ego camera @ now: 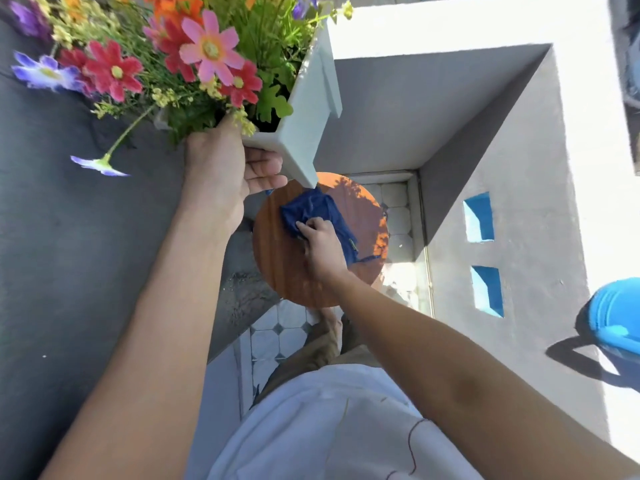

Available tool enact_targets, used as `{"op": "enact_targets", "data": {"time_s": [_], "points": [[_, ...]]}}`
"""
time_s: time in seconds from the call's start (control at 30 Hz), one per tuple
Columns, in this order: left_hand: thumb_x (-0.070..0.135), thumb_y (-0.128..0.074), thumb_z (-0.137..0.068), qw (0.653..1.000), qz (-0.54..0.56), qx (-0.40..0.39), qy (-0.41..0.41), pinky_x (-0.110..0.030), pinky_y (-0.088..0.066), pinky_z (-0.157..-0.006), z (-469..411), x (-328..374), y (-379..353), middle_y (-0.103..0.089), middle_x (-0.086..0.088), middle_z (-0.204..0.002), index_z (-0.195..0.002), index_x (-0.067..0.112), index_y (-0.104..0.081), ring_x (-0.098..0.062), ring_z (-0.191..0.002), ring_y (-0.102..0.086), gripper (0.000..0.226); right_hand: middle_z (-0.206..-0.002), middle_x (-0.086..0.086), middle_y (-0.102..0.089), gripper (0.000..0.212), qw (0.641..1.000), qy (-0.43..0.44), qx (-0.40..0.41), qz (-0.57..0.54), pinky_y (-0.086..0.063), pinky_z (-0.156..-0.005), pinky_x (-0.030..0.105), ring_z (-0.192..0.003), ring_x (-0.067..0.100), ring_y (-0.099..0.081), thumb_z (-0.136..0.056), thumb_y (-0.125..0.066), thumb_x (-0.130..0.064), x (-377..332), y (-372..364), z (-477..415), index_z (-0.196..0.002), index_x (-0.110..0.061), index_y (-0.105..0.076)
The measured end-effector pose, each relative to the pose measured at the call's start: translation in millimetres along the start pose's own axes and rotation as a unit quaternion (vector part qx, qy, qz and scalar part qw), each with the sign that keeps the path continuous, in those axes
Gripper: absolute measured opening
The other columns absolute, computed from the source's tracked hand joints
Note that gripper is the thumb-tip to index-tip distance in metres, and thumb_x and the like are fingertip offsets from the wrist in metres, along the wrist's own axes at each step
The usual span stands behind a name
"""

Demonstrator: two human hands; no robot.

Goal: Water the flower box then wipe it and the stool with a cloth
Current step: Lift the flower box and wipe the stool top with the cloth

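My left hand (221, 171) grips the near end of a pale grey flower box (304, 109) full of red, pink, orange and purple flowers, holding it tilted in the air above the stool. Below it stands a round brown wooden stool (287, 271). My right hand (320, 244) presses a dark blue cloth (311, 209) flat against the stool's seat. The box's lower corner hangs just over the cloth's far edge.
A dark grey wall top (69, 237) runs along the left. A pale wall with two blue openings (519, 202) rises on the right, with a blue watering can (616, 317) on its ledge. Patterned floor tiles (277, 334) and my own legs lie below.
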State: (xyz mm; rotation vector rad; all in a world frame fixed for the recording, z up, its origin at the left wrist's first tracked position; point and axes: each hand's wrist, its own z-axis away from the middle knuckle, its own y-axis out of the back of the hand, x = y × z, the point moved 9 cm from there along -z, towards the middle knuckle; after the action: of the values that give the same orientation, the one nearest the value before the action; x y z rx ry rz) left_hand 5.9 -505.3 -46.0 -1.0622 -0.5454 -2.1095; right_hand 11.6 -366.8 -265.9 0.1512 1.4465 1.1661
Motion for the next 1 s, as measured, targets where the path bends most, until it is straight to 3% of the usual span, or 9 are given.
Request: {"op": "enact_targets", "data": {"time_s": [0.17,0.33,0.57,0.73,0.87,1.0], "points": [[0.015,-0.034,-0.098,1.0,-0.004,0.001,0.001,-0.031,-0.057,-0.052,2.9,-4.1,0.3,-0.061,-0.011,-0.062,-0.079,0.009,-0.06,-0.011,-0.042,-0.059,0.033,-0.118,0.01,-0.054,0.041,0.996,0.035,-0.086,0.013,-0.049,-0.088,0.042,-0.111,0.03,-0.045,-0.094,-0.06,-0.008,-35.0,-55.8,44.0,-0.135,-0.011,-0.058],[0.014,-0.032,-0.099,1.0,-0.016,-0.008,0.002,-0.032,-0.058,-0.054,3.2,-6.4,2.1,-0.061,-0.012,-0.066,-0.079,0.01,-0.06,-0.012,-0.043,-0.059,0.035,-0.105,0.006,-0.053,0.039,0.986,0.107,-0.129,0.019,-0.052,-0.069,0.039,-0.098,0.026,-0.048,-0.09,-0.063,-0.006,-31.1,-69.1,89.9,-0.127,-0.015,-0.063],[0.015,-0.033,-0.1,1.0,-0.015,-0.011,0.007,-0.033,-0.059,-0.054,7.2,-7.3,4.0,-0.059,-0.01,-0.062,-0.076,0.01,-0.057,-0.012,-0.043,-0.058,0.034,-0.108,0.003,-0.054,0.046,0.977,0.155,-0.121,0.08,-0.049,-0.083,0.033,-0.101,0.023,-0.051,-0.085,-0.069,-0.008,17.1,-19.4,95.2,-0.129,-0.019,-0.063],[0.015,-0.035,-0.099,1.0,-0.012,-0.021,0.011,-0.034,-0.06,-0.055,5.6,-6.2,2.3,-0.058,-0.011,-0.062,-0.075,0.009,-0.058,-0.012,-0.043,-0.058,0.033,-0.109,0.004,-0.058,0.033,0.992,0.075,-0.04,0.097,-0.05,-0.082,0.036,-0.099,0.024,-0.053,-0.093,-0.062,-0.014,71.5,37.5,53.7,-0.124,-0.024,-0.068],[0.013,-0.035,-0.099,1.0,-0.011,-0.024,0.008,-0.034,-0.06,-0.056,6.5,-6.7,2.3,-0.058,-0.011,-0.062,-0.075,0.009,-0.059,-0.012,-0.043,-0.058,0.034,-0.122,0.012,-0.062,0.038,0.994,-0.011,-0.013,0.105,-0.042,-0.101,0.04,-0.114,0.032,-0.055,-0.094,-0.048,-0.016,107.9,68.2,18.0,-0.126,-0.018,-0.067],[0.012,-0.032,-0.098,1.0,-0.015,-0.027,0.005,-0.033,-0.059,-0.056,7.9,-5.9,1.3,-0.059,-0.012,-0.066,-0.072,0.011,-0.057,-0.012,-0.045,-0.058,0.036,-0.126,0.012,-0.06,0.036,0.994,-0.039,0.001,0.107,-0.039,-0.103,0.035,-0.118,0.029,-0.052,-0.095,-0.051,-0.02,102.9,68.4,14.1,-0.127,-0.016,-0.067]]}}
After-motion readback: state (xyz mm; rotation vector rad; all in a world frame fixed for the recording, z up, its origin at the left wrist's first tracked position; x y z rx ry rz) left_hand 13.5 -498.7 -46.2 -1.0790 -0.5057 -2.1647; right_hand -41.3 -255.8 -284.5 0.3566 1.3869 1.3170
